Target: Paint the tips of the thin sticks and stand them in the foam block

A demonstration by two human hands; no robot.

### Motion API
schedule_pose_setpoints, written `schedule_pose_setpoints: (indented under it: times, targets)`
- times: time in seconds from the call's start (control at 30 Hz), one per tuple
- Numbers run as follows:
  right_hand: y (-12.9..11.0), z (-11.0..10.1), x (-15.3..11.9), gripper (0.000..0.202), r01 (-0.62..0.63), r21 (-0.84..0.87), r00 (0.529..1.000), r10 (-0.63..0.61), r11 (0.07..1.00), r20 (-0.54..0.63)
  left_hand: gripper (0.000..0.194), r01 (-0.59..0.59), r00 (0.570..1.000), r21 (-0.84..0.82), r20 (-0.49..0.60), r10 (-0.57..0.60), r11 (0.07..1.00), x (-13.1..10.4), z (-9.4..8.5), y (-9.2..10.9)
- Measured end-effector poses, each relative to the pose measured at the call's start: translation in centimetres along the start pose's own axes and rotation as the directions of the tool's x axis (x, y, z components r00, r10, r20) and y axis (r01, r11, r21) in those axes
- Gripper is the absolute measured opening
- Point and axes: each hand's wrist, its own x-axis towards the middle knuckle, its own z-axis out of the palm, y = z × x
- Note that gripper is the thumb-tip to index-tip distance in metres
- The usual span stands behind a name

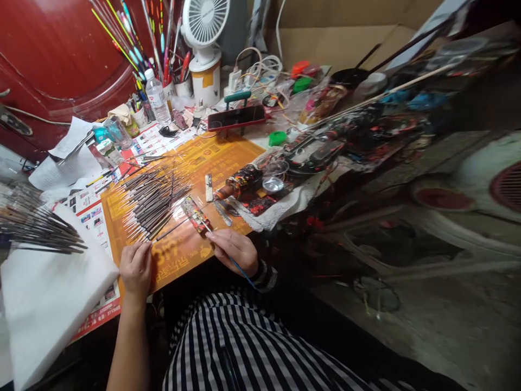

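I see the left hand (136,266) apparently pinching the dark stick (169,231) at its 2 o'clock, right hand (236,250) gripping the brush (241,269), smeared block (190,208) at its 10; I'd steady the stick, keep brush pressure light

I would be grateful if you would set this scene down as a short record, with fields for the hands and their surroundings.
Left hand: fingertips at the near end of a thin dark stick
Right hand: holds a slim blue-ended tool
Tool tip: at the colour-spattered block; contact unclear
Work surface: orange sheet
Beyond the left hand: pile of thin sticks
Far side: phone, water bottle, white fan
Far left: white foam block
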Motion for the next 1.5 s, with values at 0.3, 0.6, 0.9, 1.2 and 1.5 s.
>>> schedule_pose_setpoints:
  times: [0.3,0.6,0.9,1.2,1.5]
  targets:
    - [-0.9,1.5,-0.1,0.058,0.018,-0.068,0.998,-0.013,0.998,0.065,0.02,0.024,1.0,-0.008,0.01,-0.024,1.0,-0.1,-0.1,0.5]
    - [-1.2,1.5,0.2,0.059,0.023,-0.093,0.997,-0.016,0.995,0.077,0.021,0.01,1.0,0.002,0.004,-0.01,1.0,0.0,0.0,0.4]
    - [-1.1,1.5,0.3,0.053,0.02,-0.109,0.998,-0.013,0.994,0.062,0.021,0.011,1.0,0.008,0.01,-0.011,1.0,-0.2,0.0,0.3]
    - [-1.0,1.5,0.3,0.057,0.051,-0.064,0.997,-0.048,0.997,0.053,0.023,0.001,1.0,0.01,0.006,-0.001,1.0,-0.1,0.0,0.2]
    - [-1.1,1.5,0.5,0.055,0.032,-0.071,0.997,-0.026,0.997,0.073,0.021,0.006,1.0,0.019,0.009,-0.006,1.0,-0.2,0.0,0.3]
